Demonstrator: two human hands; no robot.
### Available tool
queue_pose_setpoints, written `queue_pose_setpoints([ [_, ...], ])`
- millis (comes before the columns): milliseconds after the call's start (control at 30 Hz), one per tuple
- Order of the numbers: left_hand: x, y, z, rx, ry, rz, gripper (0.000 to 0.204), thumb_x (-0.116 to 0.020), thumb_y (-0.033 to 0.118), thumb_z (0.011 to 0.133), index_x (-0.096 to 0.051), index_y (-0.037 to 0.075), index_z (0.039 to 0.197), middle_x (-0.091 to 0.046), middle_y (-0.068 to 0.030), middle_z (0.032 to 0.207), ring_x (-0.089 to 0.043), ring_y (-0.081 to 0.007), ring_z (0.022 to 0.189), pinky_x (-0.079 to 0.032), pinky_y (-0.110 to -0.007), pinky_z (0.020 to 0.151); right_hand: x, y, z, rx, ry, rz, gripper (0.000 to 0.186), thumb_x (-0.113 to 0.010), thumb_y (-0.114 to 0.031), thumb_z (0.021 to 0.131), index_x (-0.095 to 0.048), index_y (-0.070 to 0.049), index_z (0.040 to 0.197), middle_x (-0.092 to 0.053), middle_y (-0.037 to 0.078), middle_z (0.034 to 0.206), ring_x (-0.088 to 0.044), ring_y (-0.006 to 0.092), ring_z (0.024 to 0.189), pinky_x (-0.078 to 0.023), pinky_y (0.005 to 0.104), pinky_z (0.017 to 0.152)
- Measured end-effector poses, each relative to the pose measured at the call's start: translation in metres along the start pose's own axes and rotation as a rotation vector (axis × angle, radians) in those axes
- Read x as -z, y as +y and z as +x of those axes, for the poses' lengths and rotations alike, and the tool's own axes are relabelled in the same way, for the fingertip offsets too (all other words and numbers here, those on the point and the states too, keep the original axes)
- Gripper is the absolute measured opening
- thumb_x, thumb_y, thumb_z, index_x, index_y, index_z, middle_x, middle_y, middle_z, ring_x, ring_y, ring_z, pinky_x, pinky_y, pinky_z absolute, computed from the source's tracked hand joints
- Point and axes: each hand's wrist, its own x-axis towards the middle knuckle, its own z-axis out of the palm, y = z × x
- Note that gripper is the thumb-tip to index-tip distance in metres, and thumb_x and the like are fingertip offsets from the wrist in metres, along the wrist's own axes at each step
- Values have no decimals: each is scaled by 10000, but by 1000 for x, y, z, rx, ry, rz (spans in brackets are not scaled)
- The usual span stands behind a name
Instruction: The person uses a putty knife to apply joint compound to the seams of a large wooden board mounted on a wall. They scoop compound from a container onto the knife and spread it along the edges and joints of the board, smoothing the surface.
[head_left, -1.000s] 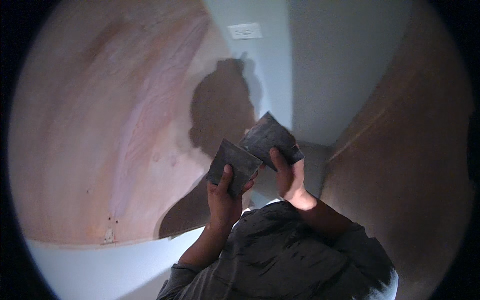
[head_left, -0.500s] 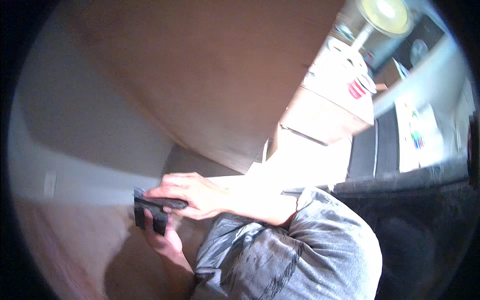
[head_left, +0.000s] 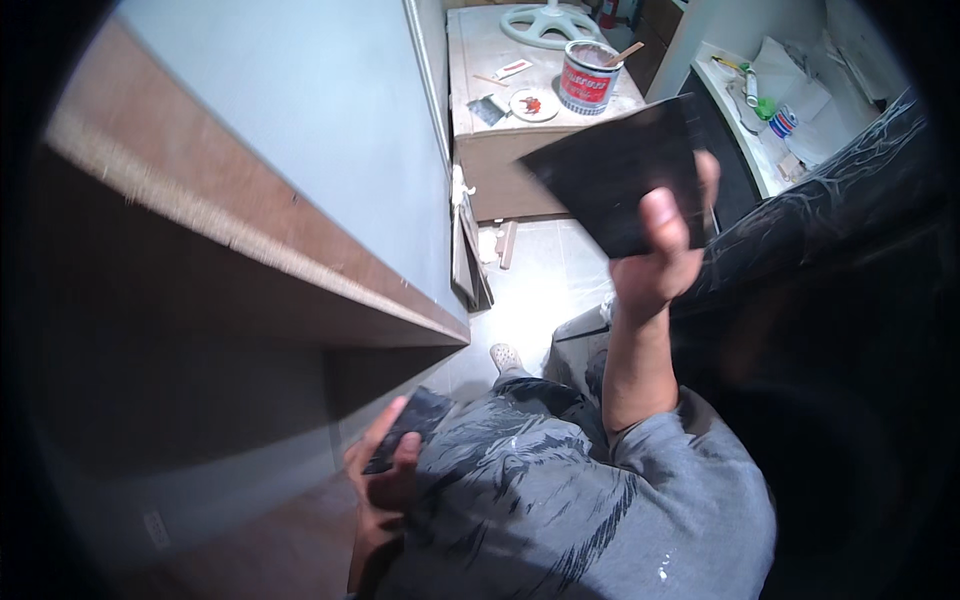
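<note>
Head view: right hand [head_left: 655, 265] closed around dark flat blade [head_left: 620, 175].

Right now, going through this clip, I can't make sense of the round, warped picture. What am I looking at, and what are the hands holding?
A wide fisheye camera on the person's head looks down, so edges bend. No machine here, just two bare hands. The right hand is raised, holding up a dark flat blade. The left hand is low, by the grey sweatshirt, gripping a second dark flat piece. Left runs a wooden board against a grey wall. Beyond, a low wooden table bears a paint can and a small plate.
</note>
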Motion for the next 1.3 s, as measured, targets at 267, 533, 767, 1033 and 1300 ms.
queue_pose_setpoints([
  [267, -59, 14, 72, -324, -234, 37, 344, -694, 56, 907, -667, 35, 1249, -733, -190, 1010, -730, -311, 860, -568, -360, 769, 27, 50, 90, 135, 310, 109, 354, -541, -122, 925, -549, 43, 1238, -610, 92, 1121, -576, 164, 1043, -440, 304, 984],
  [533, -73, 4, 108, -243, -291, 4, 373, -683, 29, 901, -654, 40, 1272, -729, -198, 1046, -731, -332, 892, -574, -362, 796, 58, 82, 107, 62, 243, -171, 296, -546, -131, 978, -583, 35, 1220, -611, 69, 1125, -553, 147, 1049, -403, 285, 988],
  [767, -77, 7, 157, -266, -380, -18, 382, -676, 26, 903, -642, 0, 1282, -716, -203, 1159, -730, -326, 1002, -576, -364, 865, 64, 106, 114, 19, 243, -261, 288, -541, -135, 996, -578, 29, 1231, -612, 65, 1129, -543, 139, 1057, -395, 282, 994],
  [1033, -83, -12, 205, -71, -268, -187, 426, -618, -20, 910, -598, -37, 1335, -706, -234, 1157, -718, -291, 1031, -549, -336, 905, -21, 222, 174, -148, 79, -152, 353, -556, -159, 1005, -565, 24, 1307, -623, 55, 1170, -538, 136, 1111, -395, 280, 1016],
  [1300, -161, -26, 303, 191, 323, -389, 344, -534, 75, 1018, -567, -49, 1337, -684, -156, 1139, -693, -227, 1013, -576, -349, 879, -53, 358, 240, -584, -407, 129, 486, -582, -272, 1024, -511, 31, 1397, -623, 97, 1237, -567, 159, 1141, -423, 307, 1029],
])
